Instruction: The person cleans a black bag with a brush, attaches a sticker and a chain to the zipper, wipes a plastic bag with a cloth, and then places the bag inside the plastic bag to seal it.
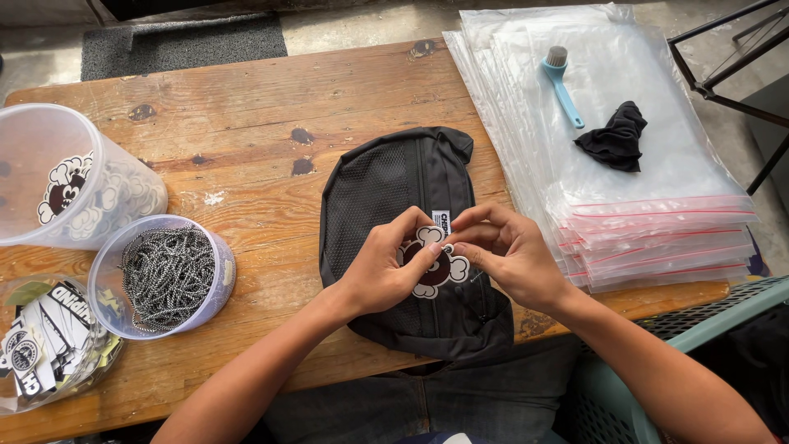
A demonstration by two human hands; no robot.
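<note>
A black pouch bag point(386, 177) with a mesh front lies on the wooden table point(271, 99), its lower end hanging over the near edge. My left hand point(382, 267) and my right hand point(509, 251) meet above the bag's lower half. Together they pinch a white and dark cartoon-shaped charm point(440, 267) by its top, right by the bag's small white label. The fingertips of both hands cover the charm's upper edge.
At the left stand a clear tub of cartoon charms point(66, 185), a round tub of metal ball chains point(168, 275) and a clear container of printed tags point(41, 345). A stack of zip plastic bags point(641, 214) at the right carries a blue brush point(563, 82) and a black cloth point(616, 140).
</note>
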